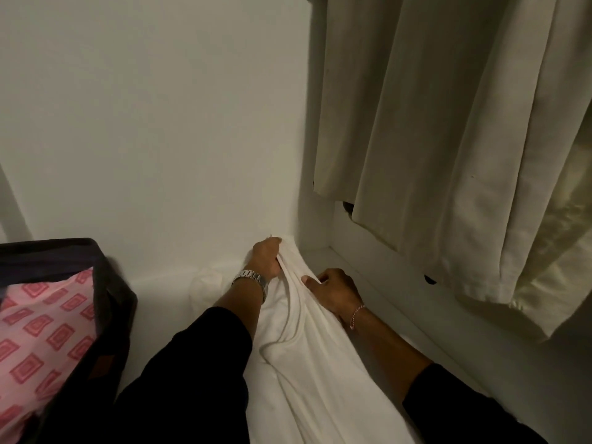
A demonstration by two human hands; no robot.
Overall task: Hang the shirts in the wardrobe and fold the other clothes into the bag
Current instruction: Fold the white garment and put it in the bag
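While spread over the white surface beside the pale wall, creased white cotton garment (307,363), far end bunched in the curled left hand (267,256), a fold pinched by the right hand (333,291) just right of it. Left of the garment, open dark fabric bag (117,302), holding folded pink cloth with red rectangle print (45,334). Above right of the garment, cream curtains (448,139) hanging.
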